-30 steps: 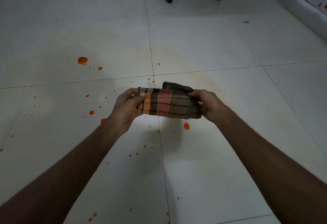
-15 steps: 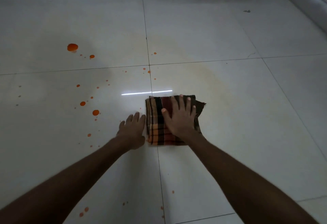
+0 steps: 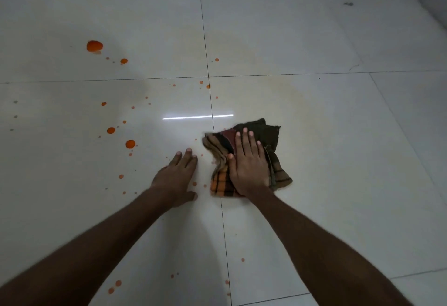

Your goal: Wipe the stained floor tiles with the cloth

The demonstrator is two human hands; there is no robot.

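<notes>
Since half a second ago, the cloth (image 3: 244, 158) has bunched up from a flat square, skewing rightward under our right hand (image 3: 246, 168). We are judging the wiping as barely begun: orange drops (image 3: 130, 144) are still dotting the left tiles (image 3: 72, 160), with a big blob (image 3: 94, 46) farther off. Our right hand is pressing flat, fingers spread, on the cloth just right of the grout line. Our left hand (image 3: 177, 175) is bracing open-palmed on bare tile beside it, holding nothing.

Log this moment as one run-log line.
right hand: flat on crumpled plaid cloth | left hand: flat on white floor tile | orange spots: unwiped, left of cloth
</notes>
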